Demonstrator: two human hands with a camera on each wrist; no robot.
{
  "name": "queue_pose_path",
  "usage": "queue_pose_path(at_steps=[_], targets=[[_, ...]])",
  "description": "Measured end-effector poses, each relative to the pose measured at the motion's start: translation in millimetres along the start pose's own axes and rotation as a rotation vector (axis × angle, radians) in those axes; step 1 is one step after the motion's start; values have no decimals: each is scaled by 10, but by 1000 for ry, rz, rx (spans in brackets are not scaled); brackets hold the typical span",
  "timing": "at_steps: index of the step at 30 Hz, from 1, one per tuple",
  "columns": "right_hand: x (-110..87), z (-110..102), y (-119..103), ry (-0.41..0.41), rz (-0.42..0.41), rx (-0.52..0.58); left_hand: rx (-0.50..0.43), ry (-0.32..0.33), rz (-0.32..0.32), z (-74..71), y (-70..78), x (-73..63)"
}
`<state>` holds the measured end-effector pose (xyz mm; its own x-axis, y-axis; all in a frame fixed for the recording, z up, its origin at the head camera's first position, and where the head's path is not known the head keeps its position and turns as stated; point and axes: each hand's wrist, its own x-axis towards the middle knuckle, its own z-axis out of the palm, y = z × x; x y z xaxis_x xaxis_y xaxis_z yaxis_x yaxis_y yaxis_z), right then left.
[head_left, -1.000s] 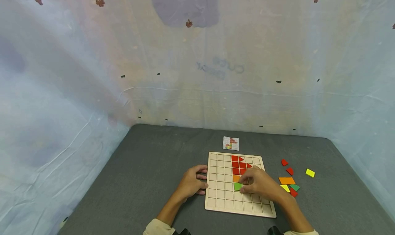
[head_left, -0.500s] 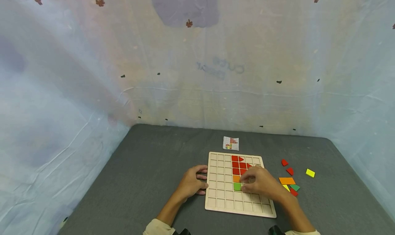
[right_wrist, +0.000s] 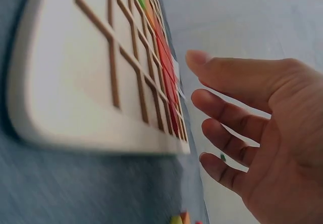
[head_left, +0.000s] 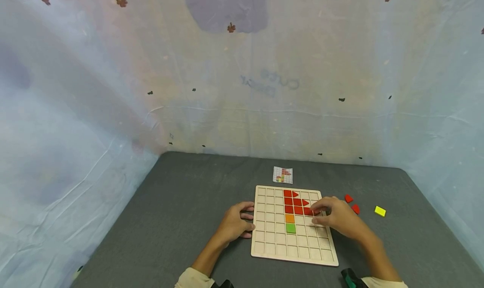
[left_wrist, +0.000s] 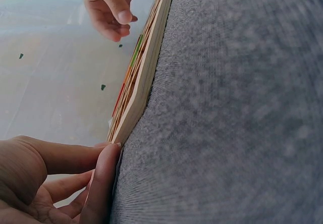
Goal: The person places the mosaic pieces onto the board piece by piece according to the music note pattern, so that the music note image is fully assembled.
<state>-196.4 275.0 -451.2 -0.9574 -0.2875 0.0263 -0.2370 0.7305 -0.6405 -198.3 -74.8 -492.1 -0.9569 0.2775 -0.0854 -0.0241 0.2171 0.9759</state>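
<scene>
A square wooden grid board [head_left: 270,239] lies on the grey table. Set in its cells are red pieces [head_left: 293,202] in three rows, some with pointed ends. An orange square [head_left: 289,218] and a green square [head_left: 290,228] sit below them. At the board's left edge, my left hand [head_left: 235,222] touches the rim; the left wrist view shows thumb and fingertip there. My right hand [head_left: 338,216] hovers over the right side by the third red row, covering part of that row's end. Its thumb and fingers [right_wrist: 227,143] stand apart with nothing between them in the right wrist view.
A small printed pattern card [head_left: 282,175] lies behind the board. Two loose red pieces [head_left: 352,204] and a yellow piece [head_left: 380,211] are to the right; other loose pieces there are hidden by the right hand and forearm. A draped sheet [head_left: 242,124] stands behind the table.
My right hand has moved right from beside the green square to the board's right edge, uncovering more red pieces and covering several loose ones. The left hand has stayed put.
</scene>
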Motion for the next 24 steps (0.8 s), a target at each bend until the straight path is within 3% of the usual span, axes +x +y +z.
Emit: queue_pose_path(at_steps=[7,12,19,24], targets=[[-95,-222,176,29,90,-26,-16,4,13,1,17,2],[-161,-305,320,65,110,-27,-11,-1,12,1,26,-6],[-225,-395,429,53,140,29,-10,-6,3,-3,15,-5],[-264,-441,492,48,184,-19,-14,-4,6,-6,10,-4]])
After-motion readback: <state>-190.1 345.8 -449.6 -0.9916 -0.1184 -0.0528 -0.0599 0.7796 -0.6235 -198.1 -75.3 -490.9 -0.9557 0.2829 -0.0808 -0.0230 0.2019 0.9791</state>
